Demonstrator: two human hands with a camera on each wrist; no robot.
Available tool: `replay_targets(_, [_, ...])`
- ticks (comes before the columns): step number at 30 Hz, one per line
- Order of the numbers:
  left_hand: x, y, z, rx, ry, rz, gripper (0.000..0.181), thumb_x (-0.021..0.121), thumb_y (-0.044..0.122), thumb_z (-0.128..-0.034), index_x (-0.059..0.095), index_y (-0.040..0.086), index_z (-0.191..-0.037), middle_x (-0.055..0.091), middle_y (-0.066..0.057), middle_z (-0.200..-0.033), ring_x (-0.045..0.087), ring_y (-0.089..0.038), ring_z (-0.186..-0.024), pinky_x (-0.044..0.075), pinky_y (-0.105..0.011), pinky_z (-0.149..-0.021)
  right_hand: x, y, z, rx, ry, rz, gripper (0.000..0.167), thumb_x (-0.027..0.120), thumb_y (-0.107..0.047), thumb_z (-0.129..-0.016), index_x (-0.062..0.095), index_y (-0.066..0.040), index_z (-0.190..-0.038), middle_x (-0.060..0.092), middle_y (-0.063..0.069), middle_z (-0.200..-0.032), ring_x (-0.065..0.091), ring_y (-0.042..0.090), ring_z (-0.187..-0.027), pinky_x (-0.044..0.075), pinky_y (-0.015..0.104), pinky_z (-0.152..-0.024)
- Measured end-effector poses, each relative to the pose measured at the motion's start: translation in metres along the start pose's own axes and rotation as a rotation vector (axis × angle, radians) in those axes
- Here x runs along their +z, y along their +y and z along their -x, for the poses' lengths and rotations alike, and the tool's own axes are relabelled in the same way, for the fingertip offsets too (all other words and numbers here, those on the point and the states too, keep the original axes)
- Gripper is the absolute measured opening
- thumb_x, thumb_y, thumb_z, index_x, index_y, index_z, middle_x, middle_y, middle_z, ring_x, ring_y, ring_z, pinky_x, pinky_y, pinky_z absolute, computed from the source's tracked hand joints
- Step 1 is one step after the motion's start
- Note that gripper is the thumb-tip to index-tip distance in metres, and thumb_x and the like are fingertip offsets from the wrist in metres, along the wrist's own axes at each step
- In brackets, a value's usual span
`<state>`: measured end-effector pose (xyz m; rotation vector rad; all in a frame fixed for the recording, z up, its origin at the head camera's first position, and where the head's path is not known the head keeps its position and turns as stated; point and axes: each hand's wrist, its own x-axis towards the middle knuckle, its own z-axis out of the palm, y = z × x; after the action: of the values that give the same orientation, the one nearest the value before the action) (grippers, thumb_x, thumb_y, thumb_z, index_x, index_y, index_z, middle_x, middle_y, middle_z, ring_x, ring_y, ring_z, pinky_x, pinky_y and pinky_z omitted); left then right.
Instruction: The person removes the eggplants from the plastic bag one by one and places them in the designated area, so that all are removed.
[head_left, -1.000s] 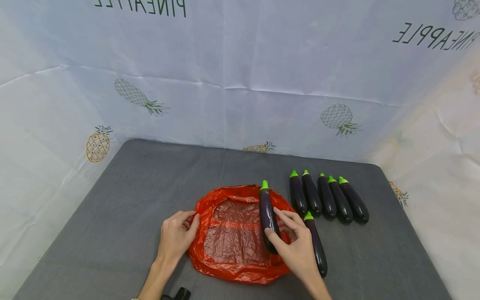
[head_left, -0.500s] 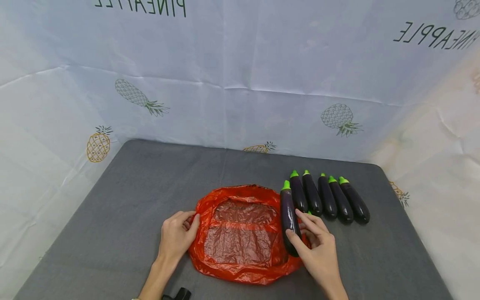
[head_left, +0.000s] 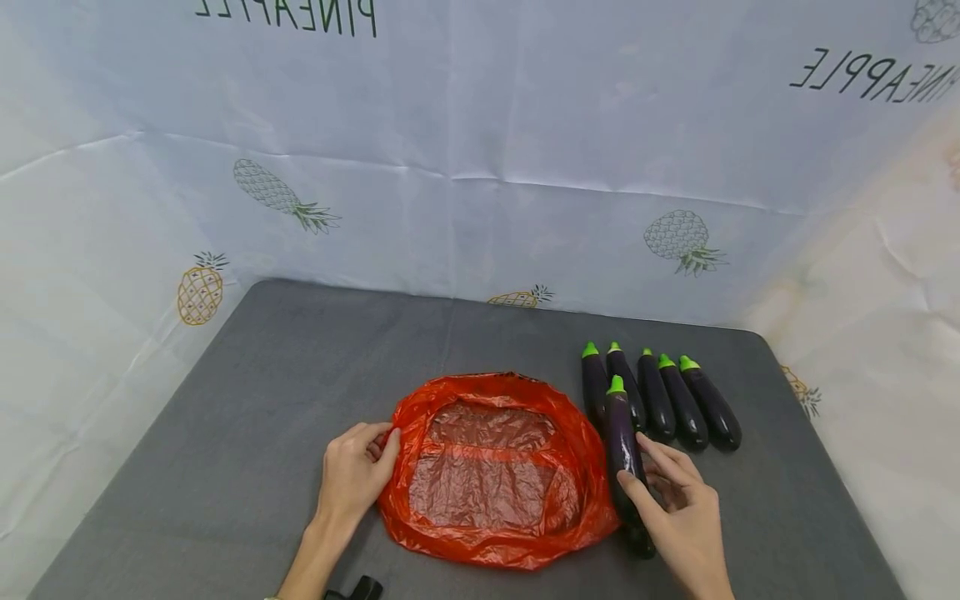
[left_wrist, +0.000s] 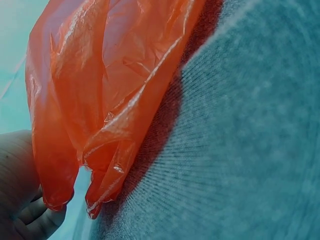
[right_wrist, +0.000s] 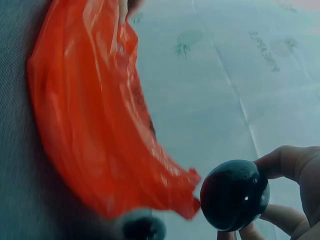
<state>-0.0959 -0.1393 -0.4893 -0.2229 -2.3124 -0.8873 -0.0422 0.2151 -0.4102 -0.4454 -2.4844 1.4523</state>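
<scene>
My left hand (head_left: 352, 471) pinches the left rim of an open red plastic bag (head_left: 396, 500) standing on the table. The left wrist view shows the thumb and fingers against the hanging film of the bag (left_wrist: 120, 80). Just past the bag's right rim, my right hand (head_left: 678, 508) grips a dark purple eggplant (head_left: 621, 442) with a green cap, thumb on one side and fingers on the other. Seen from the right wrist, the rounded end of this eggplant (right_wrist: 235, 195) is above the table, beside the bag. A second eggplant (head_left: 643, 547) lies largely hidden beneath it.
Several eggplants (head_left: 678, 404) lie in a row at the back right of the grey table (head_left: 300, 358). A small black object (head_left: 365, 588) sits at the front edge by my left forearm. A white pineapple-print cloth (head_left: 450, 242) hangs behind.
My right hand has carried the eggplant rightward, from over the bag's opening to beyond its right rim, above the lone eggplant. My left hand keeps its place on the bag.
</scene>
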Motion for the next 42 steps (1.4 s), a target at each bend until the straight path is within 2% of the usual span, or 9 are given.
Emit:
replay_targets(6, [0.000,0.000,0.000,0.003,0.005,-0.001,0.007,0.082,-0.003,-0.0768,0.077,0.001,-0.081,0.065,-0.003,-0.063,0.053,-0.001,-0.050,0.046,-0.014,-0.049,-0.015,0.016,-0.005,0.056,0.031,0.044,0.048,0.078,-0.010,-0.090,0.066,-0.012,-0.137,0.057,-0.022,-0.110,0.055,0.000,-0.089,0.046,0.000,-0.079])
replay_targets(11, [0.000,0.001,0.000,0.005,0.008,0.001,0.007,0.081,-0.003,-0.0770,0.078,0.001,-0.081,0.065,-0.002,-0.064,0.053,0.000,-0.050,0.045,-0.014,-0.049,-0.029,0.030,-0.006,0.113,0.031,0.115,0.048,0.077,-0.014,-0.091,0.065,-0.012,-0.138,0.054,-0.028,-0.105,0.055,-0.007,-0.085,0.045,-0.001,-0.076])
replay_targets(18, [-0.001,0.001,0.000,0.013,0.016,0.002,0.007,0.081,-0.004,-0.0765,0.077,0.000,-0.080,0.065,-0.004,-0.063,0.053,0.000,-0.050,0.045,-0.014,-0.049,-0.038,0.044,-0.008,0.137,0.023,0.203,0.048,0.079,-0.013,-0.089,0.067,-0.008,-0.136,0.060,-0.007,-0.110,0.056,-0.011,-0.079,0.048,0.003,-0.068])
replay_targets(19, [-0.001,0.001,0.000,0.013,0.017,0.001,0.007,0.081,-0.004,-0.0764,0.077,0.000,-0.080,0.065,-0.003,-0.063,0.053,0.000,-0.050,0.045,-0.014,-0.049,-0.039,0.046,-0.008,0.146,0.020,0.215,0.048,0.079,-0.013,-0.089,0.067,-0.008,-0.135,0.061,-0.007,-0.109,0.055,-0.011,-0.078,0.047,0.003,-0.067])
replay_targets(28, [0.000,0.001,0.001,-0.002,0.003,-0.004,0.006,0.081,-0.002,-0.0773,0.077,0.001,-0.080,0.064,-0.002,-0.063,0.052,0.000,-0.050,0.045,-0.014,-0.049,-0.044,0.062,-0.006,0.122,-0.058,0.289,0.048,0.077,-0.009,-0.089,0.066,-0.003,-0.135,0.065,0.021,-0.124,0.054,-0.013,-0.073,0.051,0.012,-0.065])
replay_targets(33, [0.000,0.001,0.001,0.001,0.008,-0.003,0.006,0.082,-0.002,-0.0769,0.077,0.000,-0.080,0.064,-0.002,-0.063,0.052,0.000,-0.050,0.045,-0.014,-0.049,-0.043,0.067,-0.007,0.114,-0.063,0.301,0.048,0.077,-0.010,-0.089,0.065,-0.002,-0.135,0.065,0.025,-0.125,0.054,-0.011,-0.072,0.052,0.015,-0.064])
replay_targets(39, [-0.002,0.002,0.001,-0.010,0.003,0.001,0.005,0.081,-0.002,-0.0782,0.077,0.001,-0.081,0.064,-0.003,-0.063,0.053,0.000,-0.051,0.046,-0.014,-0.049,-0.042,0.074,-0.009,0.078,-0.067,0.329,0.046,0.076,-0.009,-0.089,0.067,0.000,-0.132,0.066,0.027,-0.123,0.048,-0.018,-0.075,0.051,0.013,-0.064])
replay_targets(42, [-0.002,0.003,0.001,-0.006,0.008,0.003,0.006,0.081,-0.003,-0.0779,0.078,0.001,-0.081,0.064,-0.002,-0.063,0.053,0.000,-0.051,0.045,-0.013,-0.049,-0.040,0.077,-0.011,0.093,-0.081,0.327,0.046,0.076,-0.010,-0.089,0.066,0.001,-0.132,0.065,0.028,-0.123,0.049,-0.018,-0.074,0.051,0.012,-0.064])
